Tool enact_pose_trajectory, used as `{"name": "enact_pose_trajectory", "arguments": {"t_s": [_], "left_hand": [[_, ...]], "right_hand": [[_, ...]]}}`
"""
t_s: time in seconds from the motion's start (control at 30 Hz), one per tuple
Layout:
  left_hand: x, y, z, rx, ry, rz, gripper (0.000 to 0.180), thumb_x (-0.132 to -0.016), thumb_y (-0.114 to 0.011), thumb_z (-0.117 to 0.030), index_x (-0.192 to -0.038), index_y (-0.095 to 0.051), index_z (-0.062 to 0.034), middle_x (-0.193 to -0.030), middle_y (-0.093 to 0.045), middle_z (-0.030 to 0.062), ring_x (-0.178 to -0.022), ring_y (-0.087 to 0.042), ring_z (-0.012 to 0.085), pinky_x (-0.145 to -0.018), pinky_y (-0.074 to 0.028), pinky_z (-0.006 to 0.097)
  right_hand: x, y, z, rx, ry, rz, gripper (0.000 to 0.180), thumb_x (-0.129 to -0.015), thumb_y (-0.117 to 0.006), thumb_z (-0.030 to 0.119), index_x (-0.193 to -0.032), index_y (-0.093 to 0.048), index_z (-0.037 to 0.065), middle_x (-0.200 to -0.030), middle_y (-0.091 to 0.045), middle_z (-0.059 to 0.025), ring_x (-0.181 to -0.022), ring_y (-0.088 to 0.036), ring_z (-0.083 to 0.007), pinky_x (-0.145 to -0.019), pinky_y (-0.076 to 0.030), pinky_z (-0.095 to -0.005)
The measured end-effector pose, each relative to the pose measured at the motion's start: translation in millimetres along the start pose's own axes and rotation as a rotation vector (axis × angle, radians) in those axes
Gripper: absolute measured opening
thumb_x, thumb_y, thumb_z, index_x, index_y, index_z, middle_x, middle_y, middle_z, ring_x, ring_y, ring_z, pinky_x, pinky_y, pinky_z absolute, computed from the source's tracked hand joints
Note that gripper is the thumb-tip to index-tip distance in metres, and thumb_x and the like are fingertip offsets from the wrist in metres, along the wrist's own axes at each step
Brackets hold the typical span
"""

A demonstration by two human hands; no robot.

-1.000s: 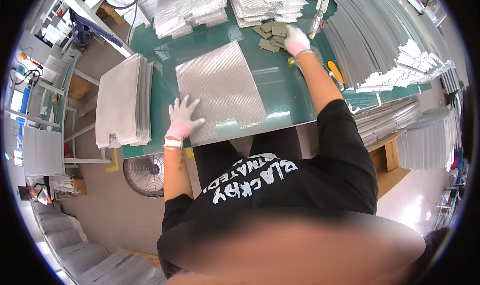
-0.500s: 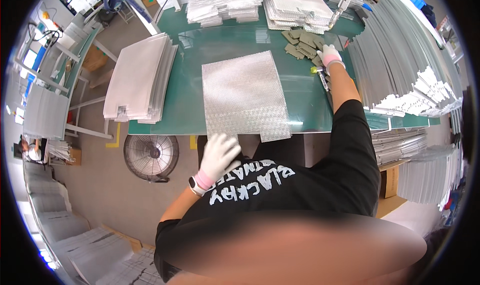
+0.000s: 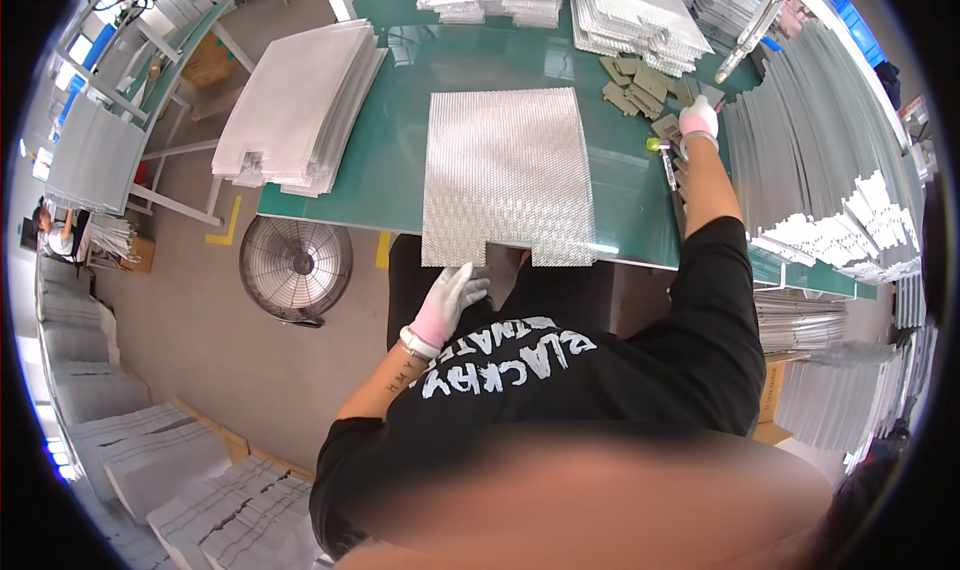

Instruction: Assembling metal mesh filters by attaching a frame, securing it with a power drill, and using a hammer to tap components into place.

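Note:
A silvery mesh sheet (image 3: 510, 170) with a notch in its near edge lies flat on the green table (image 3: 400, 190). My left hand (image 3: 452, 302), in a white and pink glove, is at the sheet's near left corner, fingers stretched out and fingertips close to the edge. On the far right, my gloved right hand (image 3: 698, 120) has its fingers curled beside a heap of small olive-grey plates (image 3: 640, 85). What those fingers hold, if anything, is hidden. A tool with a yellow-green end (image 3: 668, 160) rests on the table left of my right forearm.
A stack of similar sheets (image 3: 300, 100) stands at the left, with more sheet stacks (image 3: 640, 15) along the back. Long grey sheets (image 3: 815, 135) are packed at the right. A metal arm (image 3: 750, 40) reaches over the back right. A round fan (image 3: 296, 265) stands on the floor.
The mesh sheet now lies straighter to the table edge. My left hand has slid off its near corner to just below the edge. My right hand stays by the plates, its fingers more curled.

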State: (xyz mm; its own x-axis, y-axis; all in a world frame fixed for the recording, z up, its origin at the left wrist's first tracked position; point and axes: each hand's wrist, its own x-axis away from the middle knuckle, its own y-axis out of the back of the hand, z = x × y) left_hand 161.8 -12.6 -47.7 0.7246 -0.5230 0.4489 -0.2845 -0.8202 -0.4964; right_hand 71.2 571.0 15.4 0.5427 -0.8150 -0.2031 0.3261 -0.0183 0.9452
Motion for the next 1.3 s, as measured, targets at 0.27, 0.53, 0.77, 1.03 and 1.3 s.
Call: {"name": "enact_pose_trajectory", "arguments": {"t_s": [0.27, 0.53, 0.77, 1.03, 1.3], "left_hand": [[-17, 10, 7, 0.035, -0.058, 0.005, 0.031, -0.1, -0.057, -0.022, -0.108, -0.064, 0.0073, -0.106, -0.067, 0.0159, -0.098, -0.065, 0.0245, -0.089, -0.053, 0.038], [-23, 16, 12, 0.029, -0.052, 0.114, 0.034, -0.103, -0.052, -0.023, -0.113, -0.062, 0.0083, -0.113, -0.064, 0.0194, -0.107, -0.063, 0.0299, -0.095, -0.05, 0.041], [-16, 31, 18, -0.24, -0.151, 0.262, 0.036, -0.105, -0.046, -0.018, -0.123, -0.056, 0.0109, -0.121, -0.061, 0.022, -0.116, -0.061, 0.0297, -0.098, -0.051, 0.041], [-13, 17, 15, -0.143, -0.019, 0.23, 0.033, -0.102, -0.054, -0.02, -0.122, -0.06, 0.005, -0.107, -0.066, 0.0127, -0.095, -0.066, 0.0181, -0.08, -0.056, 0.03], [-22, 17, 20, -0.229, 0.157, 0.187, 0.03, -0.099, -0.062, -0.029, -0.089, -0.064, -0.0011, -0.071, -0.061, 0.0026, -0.06, -0.051, 0.0084, -0.054, -0.04, 0.023]], "right_hand": [[268, 108, 79, -0.962, 0.468, 0.411, 0.014, -0.094, -0.054, 0.013, -0.103, -0.053, 0.003, -0.087, -0.056, -0.0076, -0.079, -0.058, -0.0181, -0.073, -0.049, -0.031], [443, -6, 71, -1.474, -0.236, 1.19, 0.03, -0.098, -0.057, 0.015, -0.12, -0.043, 0.0, -0.092, -0.06, -0.0085, -0.074, -0.06, -0.0113, -0.065, -0.053, -0.0257], [454, -23, 83, -1.461, -0.308, 0.916, 0.03, -0.097, -0.062, 0.02, -0.112, -0.054, -0.005, -0.082, -0.061, -0.0045, -0.063, -0.054, -0.0082, -0.057, -0.046, -0.0234], [441, -9, 89, -1.374, -0.311, 0.925, 0.019, -0.092, -0.067, 0.015, -0.083, -0.068, -0.002, -0.067, -0.061, -0.0004, -0.055, -0.051, -0.005, -0.052, -0.04, -0.0232], [447, -10, 86, -1.584, -0.442, 0.676, 0.03, -0.097, -0.062, 0.025, -0.091, -0.071, -0.003, -0.081, -0.069, -0.0034, -0.069, -0.062, -0.0086, -0.065, -0.051, -0.025]]}}
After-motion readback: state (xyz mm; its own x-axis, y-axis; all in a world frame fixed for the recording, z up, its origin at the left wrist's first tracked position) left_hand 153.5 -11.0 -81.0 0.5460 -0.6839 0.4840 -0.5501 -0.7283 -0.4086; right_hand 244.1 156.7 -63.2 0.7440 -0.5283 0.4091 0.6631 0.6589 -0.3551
